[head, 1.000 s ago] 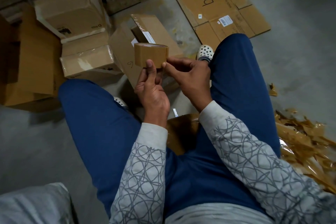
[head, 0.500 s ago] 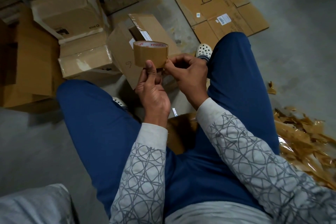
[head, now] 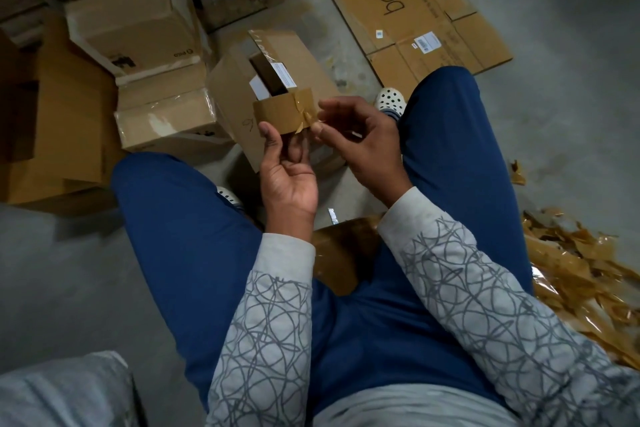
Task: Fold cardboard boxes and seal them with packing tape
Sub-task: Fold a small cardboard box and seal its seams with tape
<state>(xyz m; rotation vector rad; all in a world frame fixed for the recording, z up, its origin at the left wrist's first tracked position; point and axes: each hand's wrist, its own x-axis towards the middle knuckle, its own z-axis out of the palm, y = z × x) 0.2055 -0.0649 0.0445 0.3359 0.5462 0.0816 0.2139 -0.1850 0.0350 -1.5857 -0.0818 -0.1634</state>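
A roll of brown packing tape (head: 277, 114) is held up in front of me, above my knees. My left hand (head: 287, 177) grips the roll from below, thumb on its outer face and fingers inside the core. My right hand (head: 356, 142) pinches the torn, crinkled loose end of the tape at the roll's right side. Behind the roll a small cardboard box (head: 239, 87) with open top flaps and a white label lies on the floor between my feet.
More open cardboard boxes (head: 138, 21) are stacked at the left. A flattened "boat" carton (head: 415, 10) lies on the concrete floor at the upper right. Crumpled brown tape scraps (head: 581, 274) pile up at the right. A grey cushion (head: 62, 392) sits at the bottom left.
The roll has been turned so the torn tape end faces me. My right hand's fingers have shifted from the roll's edge to pinching that loose end.
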